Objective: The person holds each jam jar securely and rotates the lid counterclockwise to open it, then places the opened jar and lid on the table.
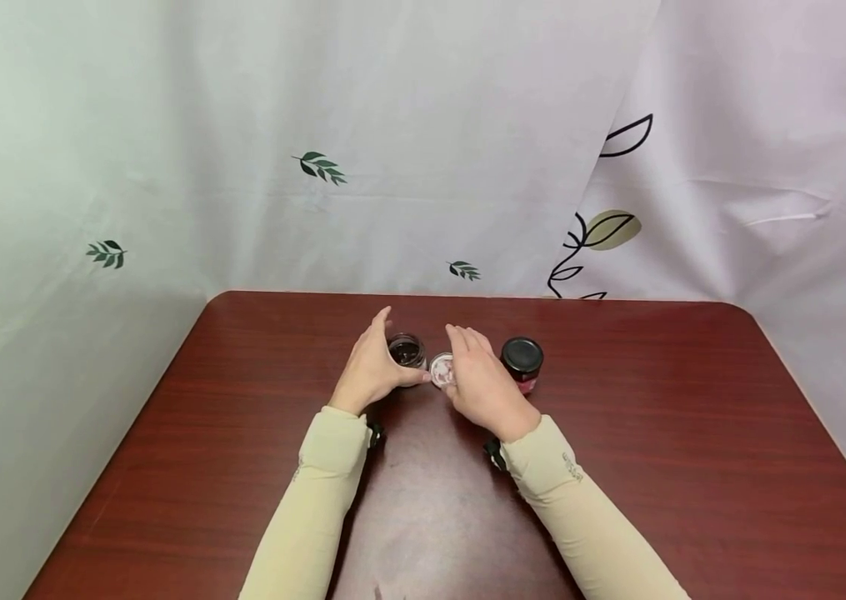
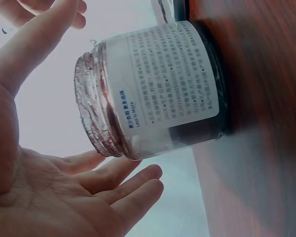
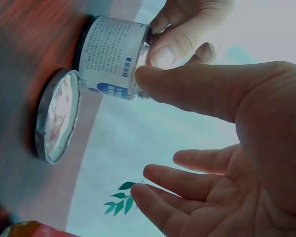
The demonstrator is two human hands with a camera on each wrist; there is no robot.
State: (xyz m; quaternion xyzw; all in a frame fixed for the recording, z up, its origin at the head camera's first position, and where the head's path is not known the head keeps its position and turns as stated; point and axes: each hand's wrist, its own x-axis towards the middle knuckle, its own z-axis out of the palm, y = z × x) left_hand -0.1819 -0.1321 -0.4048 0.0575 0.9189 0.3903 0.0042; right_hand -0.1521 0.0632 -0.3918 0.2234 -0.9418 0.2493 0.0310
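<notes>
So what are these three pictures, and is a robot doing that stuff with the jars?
No robot here, just a person's bare left hand and right hand. The wide picture comes from a camera on the person's head, looking down. The other two come from cameras on each wrist, so the table looks tipped sideways there.

On the table stand an open jar and a jar with a black lid. Between them lies a loose lid, its pale, smeary inside facing up.

Neither hand seems to grip anything: the left is spread around the open jar, the right is beside the loose lid. I can't be sure whether they touch.
</notes>
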